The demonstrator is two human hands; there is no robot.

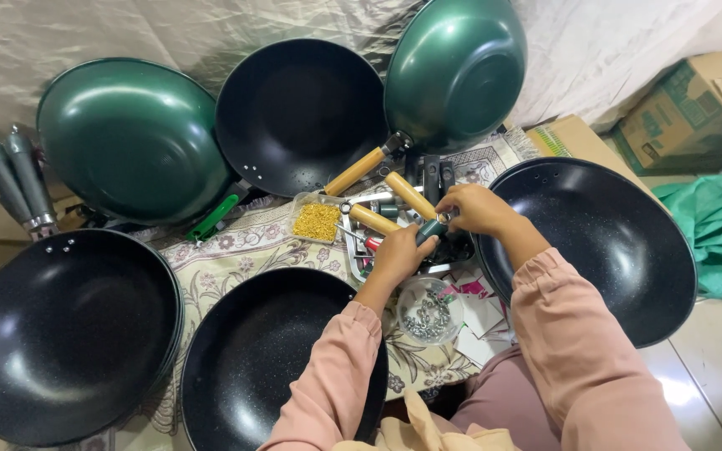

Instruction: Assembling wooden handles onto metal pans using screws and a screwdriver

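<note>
My left hand (400, 253) grips a dark green pan handle (429, 230) over a metal tray (359, 266) of parts. My right hand (478, 209) pinches the top end of that same handle, where a small metal piece shows. Two wooden handles (390, 209) lie in the tray just left of my hands. A clear round tub of silver screws (429, 314) sits below my left wrist. Both sleeves are pink.
Black woks lie around me: front left (60, 334), front middle (252, 359), right (603, 242), and back middle (298, 113). Green woks stand at back left (127, 138) and back right (457, 71). A tub of yellow bits (317, 221), grey handles (14, 179), cardboard boxes (695, 108).
</note>
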